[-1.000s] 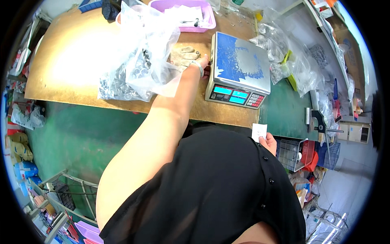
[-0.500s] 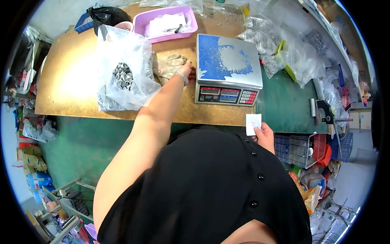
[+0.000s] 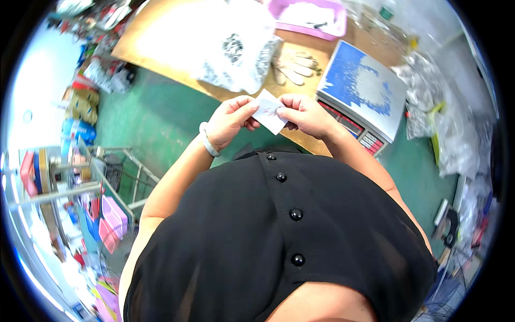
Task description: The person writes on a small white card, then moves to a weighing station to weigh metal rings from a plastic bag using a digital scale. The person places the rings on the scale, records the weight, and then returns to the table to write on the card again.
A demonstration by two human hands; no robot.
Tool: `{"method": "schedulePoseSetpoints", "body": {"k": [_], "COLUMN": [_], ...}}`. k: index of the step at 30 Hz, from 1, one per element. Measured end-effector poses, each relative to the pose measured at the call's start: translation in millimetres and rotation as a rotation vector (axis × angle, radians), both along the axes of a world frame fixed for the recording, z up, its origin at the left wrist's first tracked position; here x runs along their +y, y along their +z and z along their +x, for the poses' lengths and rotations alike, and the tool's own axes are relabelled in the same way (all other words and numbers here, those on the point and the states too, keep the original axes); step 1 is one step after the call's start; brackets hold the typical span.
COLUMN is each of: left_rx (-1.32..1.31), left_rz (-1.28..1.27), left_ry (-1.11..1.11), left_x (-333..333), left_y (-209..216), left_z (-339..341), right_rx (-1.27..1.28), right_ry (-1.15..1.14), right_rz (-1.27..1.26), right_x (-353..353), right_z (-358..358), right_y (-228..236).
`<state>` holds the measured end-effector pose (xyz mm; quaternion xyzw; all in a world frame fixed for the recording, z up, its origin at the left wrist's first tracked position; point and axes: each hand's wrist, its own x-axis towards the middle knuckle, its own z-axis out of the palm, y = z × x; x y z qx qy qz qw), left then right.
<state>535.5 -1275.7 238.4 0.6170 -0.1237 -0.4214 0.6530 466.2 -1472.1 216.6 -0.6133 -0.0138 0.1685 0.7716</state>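
A small white paper slip (image 3: 270,111) with handwriting on it is pinched between both my hands, in front of the table's near edge. My left hand (image 3: 230,119), with a pale band on its wrist, grips the slip's left side. On its right side, my right hand (image 3: 307,115) holds it between thumb and fingers. Just beyond lies a pair of pale work gloves (image 3: 293,66). Left of the gloves stands a clear plastic bag (image 3: 251,70) with small grey metal parts inside. A weighing scale (image 3: 365,86) with a worn blue top is close to my right forearm.
The wooden table (image 3: 161,40) carries a pink basket (image 3: 308,31) of white items at the back. Clear bags (image 3: 456,129) pile up at the right. Metal-framed racking (image 3: 129,172) with pink bins (image 3: 113,216) stands on the green floor at the left.
My view has turned and shifted left. My left hand has left the gloves and come back to the slip. My right hand has brought the slip to the middle, where both hands hold it.
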Motion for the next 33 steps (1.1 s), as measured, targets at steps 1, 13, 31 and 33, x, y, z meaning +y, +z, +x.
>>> {"method": "schedulePoseSetpoints", "body": {"k": [1,13,31,33], "left_rx": [-0.043,-0.370,-0.231,-0.265], "left_rz": [0.012,0.018,0.113,0.206], "left_ry": [0.049,0.700,2.250,2.289], "left_x": [9,161,432,441], "left_y": [2,-29,-79,-88], "left_z": [-4,-159,-630,-650], "right_rx": [-0.010,-0.059,-0.204,-0.248], "right_ry": [0.050,0.126,0.756,0.725], "right_rz": [0.009,-0.081,-0.233,-0.205], "right_x": [9,137,464,486], "right_z": [4,-60,-151,-138], "right_y": [4,-31,9,18]}}
